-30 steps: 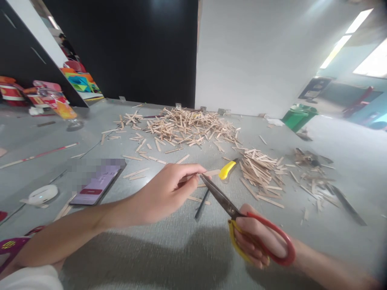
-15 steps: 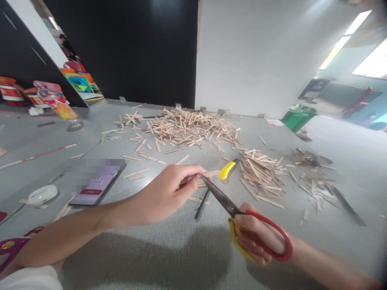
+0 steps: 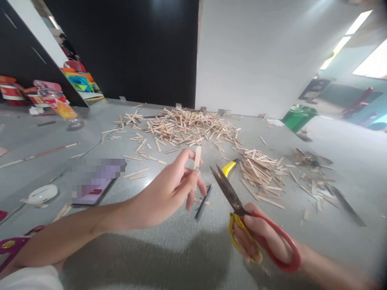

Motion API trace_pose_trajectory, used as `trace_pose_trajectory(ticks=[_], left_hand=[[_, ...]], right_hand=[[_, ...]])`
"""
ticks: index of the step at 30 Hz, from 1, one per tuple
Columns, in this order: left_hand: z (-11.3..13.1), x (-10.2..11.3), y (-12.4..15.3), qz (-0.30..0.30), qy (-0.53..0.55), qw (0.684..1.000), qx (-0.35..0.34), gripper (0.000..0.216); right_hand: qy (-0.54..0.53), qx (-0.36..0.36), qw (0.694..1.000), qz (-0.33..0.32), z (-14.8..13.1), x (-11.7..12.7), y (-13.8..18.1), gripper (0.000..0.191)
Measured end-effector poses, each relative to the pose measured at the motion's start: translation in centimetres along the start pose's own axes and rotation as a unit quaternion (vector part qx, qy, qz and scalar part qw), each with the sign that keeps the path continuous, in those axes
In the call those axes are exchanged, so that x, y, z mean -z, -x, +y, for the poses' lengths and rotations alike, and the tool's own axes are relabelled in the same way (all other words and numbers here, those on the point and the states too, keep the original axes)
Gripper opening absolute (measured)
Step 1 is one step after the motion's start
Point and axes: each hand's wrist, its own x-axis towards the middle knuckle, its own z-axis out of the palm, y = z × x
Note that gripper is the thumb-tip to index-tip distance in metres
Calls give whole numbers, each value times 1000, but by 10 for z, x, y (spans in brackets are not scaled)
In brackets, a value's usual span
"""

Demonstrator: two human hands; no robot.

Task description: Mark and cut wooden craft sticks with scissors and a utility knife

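Note:
My left hand [image 3: 169,189] pinches a short wooden craft stick [image 3: 197,157] between thumb and forefinger, holding it nearly upright above the grey table [image 3: 169,253]. My right hand [image 3: 260,239] grips scissors [image 3: 238,207] with a red and a yellow handle loop; the dark blades point up and left, a little apart from the stick. A yellow-handled tool [image 3: 227,168] lies just behind the blades. A dark thin rod [image 3: 203,202] lies on the table under my left fingers.
A large heap of wooden sticks [image 3: 187,127] lies at the back, a smaller pile [image 3: 260,169] to the right, and scraps [image 3: 314,177] further right. A phone [image 3: 93,189] and a white round device [image 3: 42,194] lie at the left. A green bin [image 3: 298,117] stands far right.
The scissors have come off the stick and drawn back to the right. My left hand has lifted and turned the stick from lying level to standing upright.

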Motion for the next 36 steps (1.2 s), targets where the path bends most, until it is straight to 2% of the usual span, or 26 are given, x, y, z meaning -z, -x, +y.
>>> trace_pose_trajectory(ticks=[5,11,20,29,36], left_hand=[[0,-4,4,-34,17,999,3,13],[3,-7,6,-37,-12,999,-3,11],[-1,-10,9,-25,-46,999,-7,17],[0,-14,10,-36,-57,998,-5,14],[-2,-15,10,-37,-42,998,-7,13]], right_hand=[[81,-71,993,57,-20,-12,15,58],[135,-145,979,40,-32,-19,14,57],[137,-147,978,54,-26,-22,13,53],[168,-168,969,66,-19,-27,13,65],[163,-130,976,57,-14,-28,14,73]])
